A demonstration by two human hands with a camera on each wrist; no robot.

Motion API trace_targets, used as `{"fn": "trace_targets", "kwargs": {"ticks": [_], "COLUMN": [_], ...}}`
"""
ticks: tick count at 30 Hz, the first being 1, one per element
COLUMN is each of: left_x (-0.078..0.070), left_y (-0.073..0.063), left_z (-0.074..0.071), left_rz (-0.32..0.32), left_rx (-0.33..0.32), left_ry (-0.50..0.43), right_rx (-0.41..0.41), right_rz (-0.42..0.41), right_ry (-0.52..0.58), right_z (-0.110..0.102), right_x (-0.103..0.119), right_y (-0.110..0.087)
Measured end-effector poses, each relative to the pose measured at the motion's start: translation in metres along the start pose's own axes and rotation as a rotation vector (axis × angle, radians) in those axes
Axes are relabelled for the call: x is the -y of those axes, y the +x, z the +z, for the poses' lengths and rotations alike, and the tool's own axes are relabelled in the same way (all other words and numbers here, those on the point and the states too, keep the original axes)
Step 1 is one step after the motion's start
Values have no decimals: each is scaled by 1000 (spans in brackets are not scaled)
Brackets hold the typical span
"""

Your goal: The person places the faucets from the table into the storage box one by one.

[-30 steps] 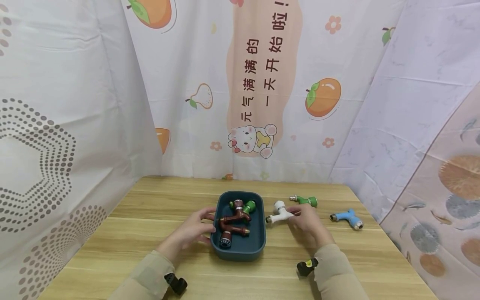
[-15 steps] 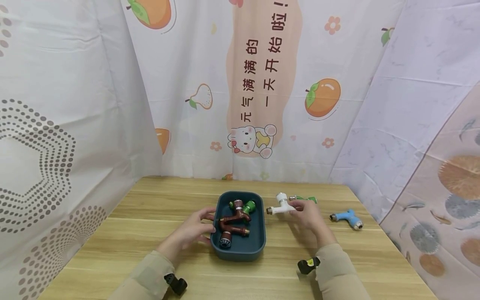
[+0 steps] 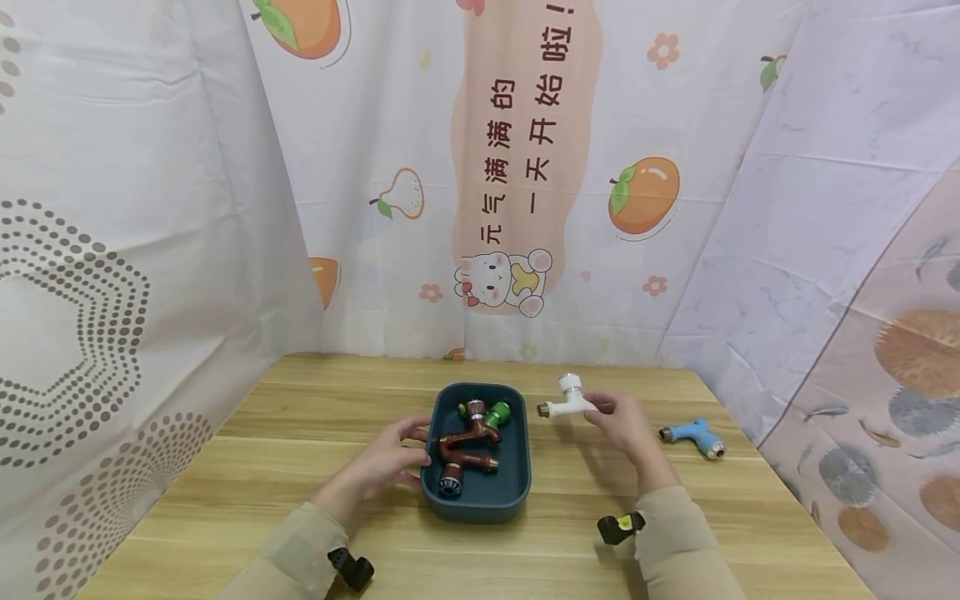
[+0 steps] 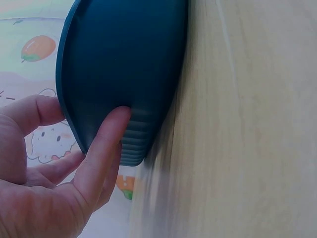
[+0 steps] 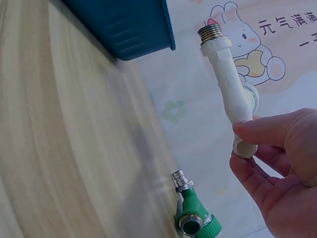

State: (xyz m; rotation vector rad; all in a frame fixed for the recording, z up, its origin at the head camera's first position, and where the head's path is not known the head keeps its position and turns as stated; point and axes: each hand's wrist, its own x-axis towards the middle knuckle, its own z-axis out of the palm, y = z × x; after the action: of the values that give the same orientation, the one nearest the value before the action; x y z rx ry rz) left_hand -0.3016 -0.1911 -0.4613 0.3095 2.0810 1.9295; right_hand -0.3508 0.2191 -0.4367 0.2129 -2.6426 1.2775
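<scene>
Right grip (image 3: 622,422) pinches white tap (image 3: 568,405) by spout end, above desk (image 3: 420,550), right of box (image 3: 480,511); left grip (image 3: 388,455) holds box rim. Tap looks rigid, light, maybe slick; mid-body hold safer.

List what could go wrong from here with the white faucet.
The right hand pinches the white faucet near one end, threaded end unsupported: it might twist or slip.
If lowered into the bin, it could knock the two brown faucets or the green faucet inside.
The left hand touches just one side of the bin, so a bump might slide it.
</scene>
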Motion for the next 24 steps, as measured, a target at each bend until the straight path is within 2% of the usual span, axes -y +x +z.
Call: {"fn": "trace_targets", "kwargs": {"ticks": [7, 24], "left_x": [0, 0], "left_y": [0, -1], "left_z": [0, 1], "left_rz": [-2, -5], "left_rx": [-1, -9], "left_ry": [-3, 5], "right_rx": [-8, -15], "right_rz": [29, -28], "right_ry": [25, -15], "right_z": [-5, 2], "right_x": [2, 4], "right_y": [0, 0]}}
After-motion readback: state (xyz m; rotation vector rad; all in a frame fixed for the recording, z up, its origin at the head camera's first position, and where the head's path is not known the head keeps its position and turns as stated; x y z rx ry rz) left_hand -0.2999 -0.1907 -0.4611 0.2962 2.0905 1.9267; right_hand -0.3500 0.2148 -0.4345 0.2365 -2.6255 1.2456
